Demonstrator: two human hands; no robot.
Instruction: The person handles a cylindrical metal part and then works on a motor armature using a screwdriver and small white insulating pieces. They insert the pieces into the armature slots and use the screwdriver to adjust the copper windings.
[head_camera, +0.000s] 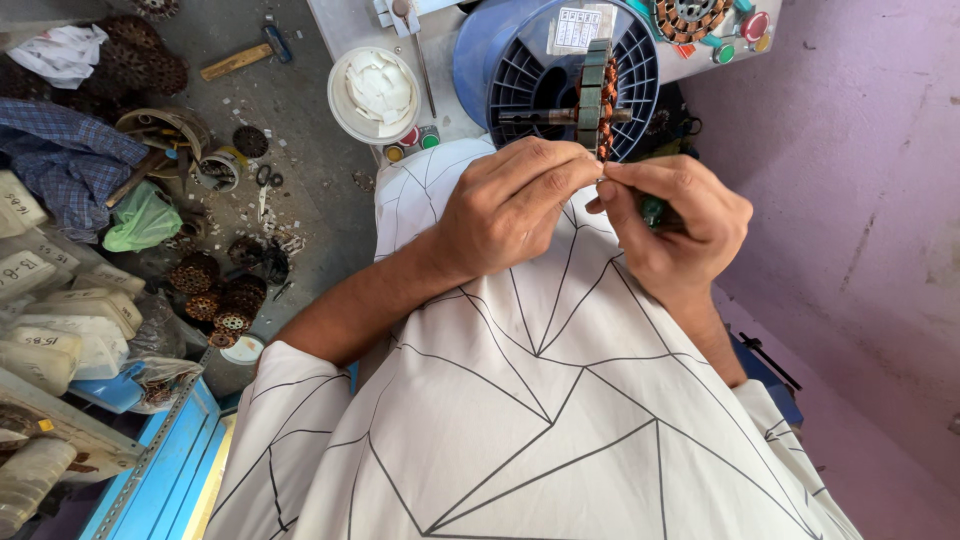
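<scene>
A round stator (598, 98) with green slots and copper windings sits edge-on on a metal shaft, in front of a blue ribbed spool (520, 60). My left hand (510, 205) has its fingers curled and pinched at the stator's lower edge. My right hand (675, 225) meets it from the right, fingertips pinched at the same spot, and grips a green-handled tool (652, 210) mostly hidden in the palm. What the fingertips pinch is too small to make out. My lap in white, line-patterned cloth fills the lower view.
A white bowl (373, 95) of white pieces stands on the grey machine top left of the spool. Several wound stators (215, 290), a hammer (240, 58), cloth and a green bag (140, 220) litter the floor. White packets (60, 320) sit on a blue shelf at left. Pink wall at right.
</scene>
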